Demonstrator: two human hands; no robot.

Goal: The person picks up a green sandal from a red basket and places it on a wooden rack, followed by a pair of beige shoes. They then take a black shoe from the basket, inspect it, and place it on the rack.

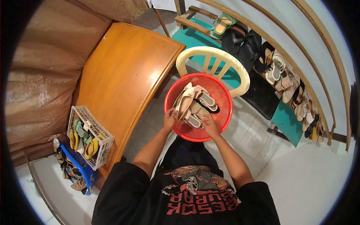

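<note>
A red plastic basket (227,98) stands in front of me with several shoes inside. Along its left side lie cream flat shoes (185,100), and my left hand (171,117) has its fingers closed on the edge of one of them. Lower in the basket is a beige sandal (198,111). The fingers of my right hand (209,122) are closed at its right edge. White-strapped sandals (206,99) rest at the upper right of the pile, with a dark sole beside them. The lower shoes are partly hidden under the others.
A cream plastic chair (241,72) is behind the basket. To the left stands a wooden table (123,63), bearing a white crate (103,150) of shoes; a blue basket (83,170) of shoes sits beside it. At right, a rack (287,120) holds several sandals.
</note>
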